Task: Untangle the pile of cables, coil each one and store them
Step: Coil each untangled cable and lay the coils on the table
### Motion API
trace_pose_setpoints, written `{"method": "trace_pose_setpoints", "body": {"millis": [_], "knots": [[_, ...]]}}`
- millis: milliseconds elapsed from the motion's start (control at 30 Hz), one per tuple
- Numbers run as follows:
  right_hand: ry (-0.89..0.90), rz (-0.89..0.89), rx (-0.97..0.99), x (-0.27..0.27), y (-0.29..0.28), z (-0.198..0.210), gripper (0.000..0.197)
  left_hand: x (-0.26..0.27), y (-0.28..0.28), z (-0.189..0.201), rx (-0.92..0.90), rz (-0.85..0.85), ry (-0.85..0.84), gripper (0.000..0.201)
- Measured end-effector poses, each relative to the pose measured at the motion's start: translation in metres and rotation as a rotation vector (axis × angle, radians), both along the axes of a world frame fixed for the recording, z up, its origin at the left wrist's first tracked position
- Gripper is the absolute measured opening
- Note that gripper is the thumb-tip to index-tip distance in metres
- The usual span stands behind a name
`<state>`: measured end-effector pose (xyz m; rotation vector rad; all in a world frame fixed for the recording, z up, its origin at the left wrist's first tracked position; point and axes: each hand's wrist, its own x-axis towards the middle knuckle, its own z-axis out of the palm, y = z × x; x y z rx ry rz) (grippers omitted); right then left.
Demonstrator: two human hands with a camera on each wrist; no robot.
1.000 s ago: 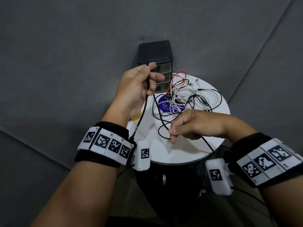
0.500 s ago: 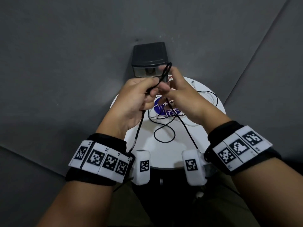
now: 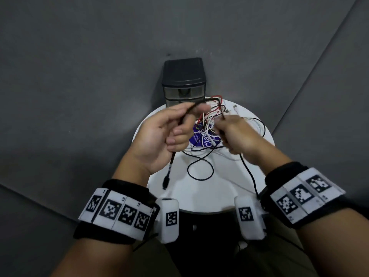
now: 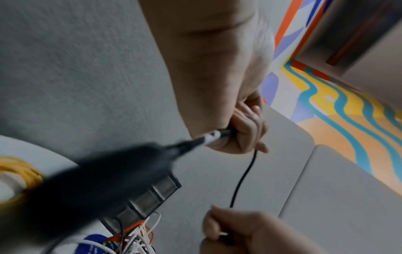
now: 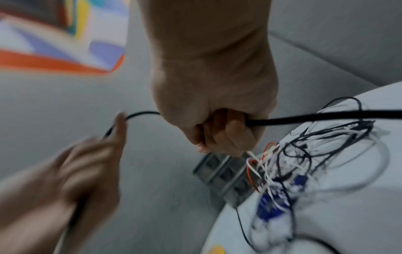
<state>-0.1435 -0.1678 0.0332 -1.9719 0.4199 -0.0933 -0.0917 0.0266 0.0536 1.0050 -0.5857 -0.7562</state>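
Observation:
My left hand (image 3: 175,128) grips a black cable (image 3: 207,99) above the round white table (image 3: 199,192). The cable's plug end (image 3: 166,179) dangles below that palm. My right hand (image 3: 229,132) grips the same cable a short way along, and the cable arches between the two hands. From the right fist the cable drops to a loop lying on the table. The tangled pile of white, black and red cables (image 3: 211,118) lies behind my hands. In the wrist views the left hand (image 4: 243,130) and the right hand (image 5: 222,132) are both curled round the black cable (image 5: 304,118).
A black drawer unit (image 3: 183,80) stands at the table's far edge, its drawers closed. A blue label (image 3: 201,139) lies under the pile. A yellow cable coil (image 4: 19,170) sits on the table's left side. Grey floor surrounds the small table.
My hands met over the pile half a second ago and have now drawn apart. The cable arches between them, and the plug end hangs free below the left palm.

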Motion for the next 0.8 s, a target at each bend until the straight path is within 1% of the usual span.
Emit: {"method": "trace_pose_setpoints", "body": {"millis": [67,100,167,300,367,400,467,500,533,567,600,667,733,800], "knots": [[0.003,0.166,-0.259,-0.005,0.015,-0.01,0.033,0.006,-0.001,0.002,-0.069,0.059,0.039,0.043],[-0.003,0.258,-0.334,-0.007,0.024,-0.014,0.032,0.009,-0.001,0.002,-0.074,0.103,0.035,0.044],[0.007,0.391,-0.395,-0.011,0.038,-0.017,0.029,0.014,-0.002,-0.002,-0.047,0.192,0.013,0.043],[0.061,0.543,-0.492,-0.006,0.052,-0.006,0.025,0.012,-0.009,-0.012,0.021,0.397,-0.002,0.034],[0.067,0.609,-0.522,-0.003,0.057,0.005,0.025,0.013,-0.013,-0.017,0.05,0.455,-0.027,0.027],[0.045,0.622,-0.525,-0.001,0.057,0.012,0.026,0.016,-0.014,-0.021,0.089,0.469,-0.061,0.027],[-0.024,0.618,-0.491,0.002,0.053,0.026,0.026,0.022,-0.015,-0.028,0.215,0.469,-0.187,0.032],[-0.066,0.608,-0.469,0.003,0.048,0.033,0.027,0.022,-0.013,-0.03,0.279,0.444,-0.265,0.033],[-0.111,0.587,-0.457,0.005,0.042,0.04,0.028,0.019,-0.011,-0.032,0.315,0.399,-0.33,0.032],[-0.154,0.553,-0.456,0.006,0.035,0.045,0.028,0.015,-0.009,-0.033,0.314,0.345,-0.363,0.031],[-0.202,0.502,-0.459,0.007,0.029,0.049,0.029,0.01,-0.008,-0.033,0.284,0.298,-0.348,0.028],[-0.295,0.366,-0.424,0.009,0.018,0.051,0.035,0.002,-0.005,-0.031,0.201,0.242,-0.244,0.029],[-0.373,0.235,-0.338,0.01,0.01,0.046,0.042,-0.003,-0.003,-0.03,0.156,0.17,-0.122,0.037],[-0.401,0.175,-0.238,0.009,0.011,0.038,0.046,-0.007,-0.002,-0.027,0.139,0.094,-0.051,0.043]]}}
